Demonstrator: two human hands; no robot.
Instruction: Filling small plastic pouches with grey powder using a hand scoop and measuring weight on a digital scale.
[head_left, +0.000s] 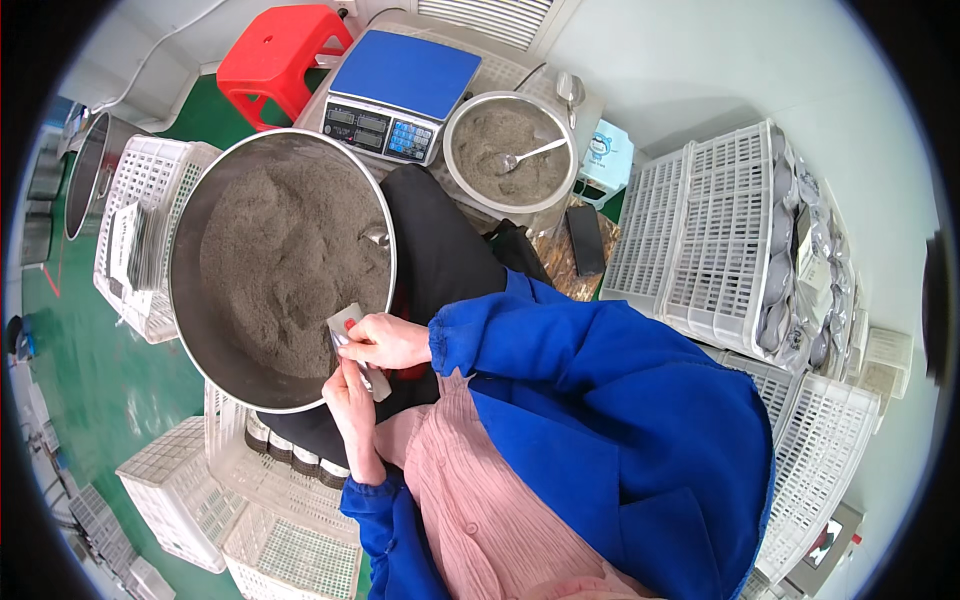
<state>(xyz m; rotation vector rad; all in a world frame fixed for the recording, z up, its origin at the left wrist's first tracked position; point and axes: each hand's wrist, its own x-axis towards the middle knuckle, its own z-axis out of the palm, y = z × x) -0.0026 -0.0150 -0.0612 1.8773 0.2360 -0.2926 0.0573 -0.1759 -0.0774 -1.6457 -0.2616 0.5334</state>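
Both of my hands are on a small foil pouch (343, 319) with a pale front and a red mark, over the near rim of a large steel pot. My right hand (386, 341) grips it from the upper side, thumb and fingers pinched. From below, my left hand (350, 401) holds its lower part, with the fingertips close to my right hand's. The pouch's opening and contents are hidden. Grey-brown powder (285, 247) fills much of the steel pot (187, 300), which rests against my dark-trousered legs. A metal spoon or scoop (377, 237) sticks into the powder at the right wall.
Beyond my knee stand a digital scale (405, 75) and a steel bowl (454, 154) of powder with a spoon (532, 152). A phone (585, 240) lies to the right. White plastic crates (675, 225) flank me; one at left (169, 165) bears stacked flat pouches (150, 255). A red stool (274, 52) stands behind.
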